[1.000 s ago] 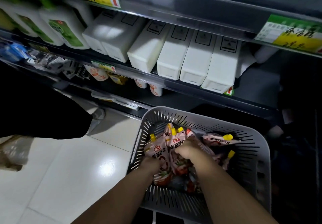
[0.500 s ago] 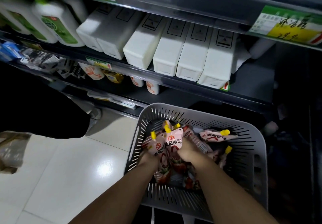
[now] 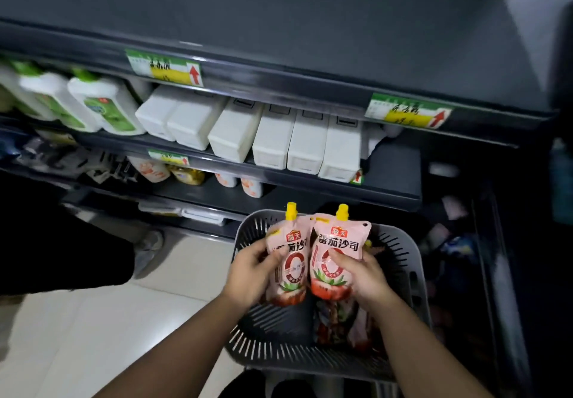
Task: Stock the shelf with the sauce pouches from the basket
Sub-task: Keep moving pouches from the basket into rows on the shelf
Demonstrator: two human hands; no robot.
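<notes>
Two pink tomato sauce pouches with yellow caps are held upright side by side above the grey slotted basket point(image 3: 417, 276). My left hand point(image 3: 251, 273) grips the left pouch point(image 3: 290, 261) from its left side. The right pouch point(image 3: 336, 252) sits in my right hand point(image 3: 361, 275), thumb across its front. Several more pouches point(image 3: 341, 320) lie in the basket's right half, partly hidden by my right forearm. Above, the dark top shelf point(image 3: 279, 22) looks bare.
White rectangular containers point(image 3: 273, 140) and green-labelled white bottles point(image 3: 102, 109) fill the middle shelf. Small pouches and packets point(image 3: 152, 169) sit on the lower shelf. A person in dark clothes point(image 3: 62, 242) stands at the left on the white tiled floor point(image 3: 93, 320).
Both hands have lifted out of the basket, each bringing up a pouch, now held upright. The view has tilted upward, showing the upper shelf.
</notes>
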